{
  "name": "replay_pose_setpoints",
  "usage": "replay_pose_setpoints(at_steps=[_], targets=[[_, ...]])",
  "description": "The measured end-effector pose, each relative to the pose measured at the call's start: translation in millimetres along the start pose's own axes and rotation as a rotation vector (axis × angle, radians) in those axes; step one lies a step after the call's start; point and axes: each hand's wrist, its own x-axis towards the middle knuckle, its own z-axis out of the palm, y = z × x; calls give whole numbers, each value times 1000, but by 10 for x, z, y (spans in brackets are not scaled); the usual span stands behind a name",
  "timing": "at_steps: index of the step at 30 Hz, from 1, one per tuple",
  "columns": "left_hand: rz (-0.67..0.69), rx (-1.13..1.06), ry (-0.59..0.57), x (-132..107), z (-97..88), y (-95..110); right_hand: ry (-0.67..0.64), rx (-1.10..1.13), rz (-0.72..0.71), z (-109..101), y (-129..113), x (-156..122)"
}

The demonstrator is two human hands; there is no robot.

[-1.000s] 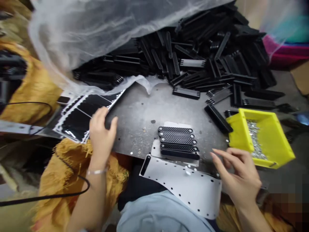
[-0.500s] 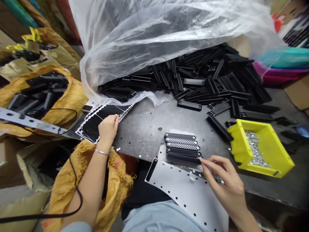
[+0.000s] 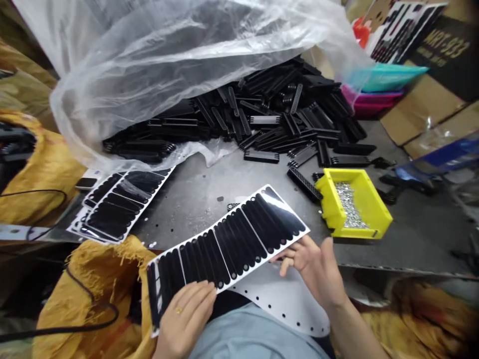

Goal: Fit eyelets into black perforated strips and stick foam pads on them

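A white-backed sticker sheet point(image 3: 239, 234) with several long black strips slants across the front of the bench. My left hand point(image 3: 189, 311) grips its near edge, fingers on top and thumb hidden. At the right end, my right hand point(image 3: 312, 267) has its fingers spread, some partly beneath the sheet's edge. A patterned black plastic bar point(image 3: 232, 206) peeks out behind the sheet, which covers the row of bars there. Across my lap lies a white backing sheet point(image 3: 295, 299) with small dark holes. More black sticker sheets point(image 3: 123, 204) are stacked on the left.
Black plastic bars point(image 3: 262, 134) lie in a large heap under clear plastic sheeting point(image 3: 194, 55). On the right stands a yellow bin point(image 3: 374, 204) of small shiny metal pieces. A yellow woven sack point(image 3: 90, 284) hangs below the bench's left edge, near a black cable point(image 3: 75, 329).
My left hand has brought a sticker sheet from the left stack to in front of me. My right hand has left the row of bars and opened beside the sheet. The view has shifted right.
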Motion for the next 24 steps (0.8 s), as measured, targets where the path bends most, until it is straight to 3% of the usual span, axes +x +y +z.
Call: replay_pose_setpoints(at_steps=[3, 6, 7, 9, 11, 13, 15, 17, 21, 24], targets=[[20, -34, -75, 78, 206, -10, 165, -111, 43, -193, -15, -3], [-100, 3, 123, 555, 277, 33, 235, -347, 12, -285, -13, -68], [-179, -42, 134, 774, 286, 59, 228, -408, -20, -272, -13, -88], [-229, -174, 44, 1223, 298, 121, 200, -532, -102, -195, -22, -114], [-180, -340, -189, 1589, 303, 200, 208, -662, -213, -90, -41, -127], [-154, -533, -377, 1800, 312, 307, 276, -753, -370, -4, -67, -139], [-179, -701, -421, 1860, 339, 439, 327, -809, -523, 34, -91, -160], [-178, -807, -378, 1827, 395, 578, 312, -837, -589, 12, -104, -200], [-39, -843, -355, 1734, 607, 790, 268, -739, -403, -231, -92, -326], [71, -738, -353, 1713, 788, 859, 377, -591, -238, -472, -134, -391]])
